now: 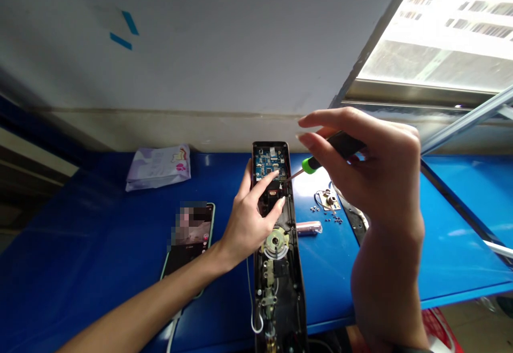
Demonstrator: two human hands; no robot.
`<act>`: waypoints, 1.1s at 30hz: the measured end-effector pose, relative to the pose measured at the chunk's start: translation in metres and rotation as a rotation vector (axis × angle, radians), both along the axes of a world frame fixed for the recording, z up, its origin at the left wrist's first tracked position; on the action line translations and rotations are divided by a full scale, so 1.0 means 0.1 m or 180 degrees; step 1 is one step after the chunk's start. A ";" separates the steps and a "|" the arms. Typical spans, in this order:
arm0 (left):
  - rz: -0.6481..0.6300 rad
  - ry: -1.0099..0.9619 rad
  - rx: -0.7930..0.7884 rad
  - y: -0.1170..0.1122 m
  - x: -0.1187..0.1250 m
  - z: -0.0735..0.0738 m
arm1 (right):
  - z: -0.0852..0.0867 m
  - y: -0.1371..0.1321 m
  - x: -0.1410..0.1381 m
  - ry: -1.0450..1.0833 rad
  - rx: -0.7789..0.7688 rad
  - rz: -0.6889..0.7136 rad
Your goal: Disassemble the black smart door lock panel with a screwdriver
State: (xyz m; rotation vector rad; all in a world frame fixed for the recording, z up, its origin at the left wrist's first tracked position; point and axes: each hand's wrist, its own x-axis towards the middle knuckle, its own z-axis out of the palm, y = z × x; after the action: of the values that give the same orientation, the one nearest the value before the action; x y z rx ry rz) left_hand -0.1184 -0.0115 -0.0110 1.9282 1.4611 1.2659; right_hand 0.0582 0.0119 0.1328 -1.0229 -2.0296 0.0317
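Note:
A long black door-lock housing (290,267) lies open on the blue table (100,246), running away from me. A blue circuit board (269,163) sits at its far end, with a round metal part (276,243) in the middle. My left hand (250,219) rests on the housing, its fingertips touching just below the circuit board. My right hand (372,171) holds a screwdriver (316,161) with a black and green handle. The screwdriver tip points at the housing's right edge beside the board.
A phone (191,238) with a lit screen lies left of the housing. A white and purple packet (159,167) sits at the back left. Several small screws (328,216), a small brass part (329,199) and a clear tube (308,228) lie right of the housing. A window is at the upper right.

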 end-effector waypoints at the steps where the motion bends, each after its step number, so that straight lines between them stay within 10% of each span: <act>1: 0.0000 -0.0001 0.0005 0.00 0.00 0.00 | 0.00 0.00 0.01 0.0025 -0.0042 0.0070; 6: -0.0010 -0.0009 -0.0012 0.00 0.00 0.02 | 0.00 0.03 0.05 0.0212 -0.0023 0.0625; 25: 0.0019 0.0077 0.0030 0.01 0.00 0.02 | 0.01 0.02 0.08 0.0021 0.0167 0.0077; 33: -0.0001 0.0052 0.0046 0.01 0.00 0.01 | 0.04 -0.01 0.08 0.0064 -0.0095 0.0562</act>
State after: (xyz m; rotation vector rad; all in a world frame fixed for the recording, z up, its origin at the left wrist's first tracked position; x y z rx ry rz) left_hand -0.1184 -0.0105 -0.0101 1.9524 1.4635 1.2667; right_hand 0.0664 0.0111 0.1369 -0.8555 -2.1013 0.1652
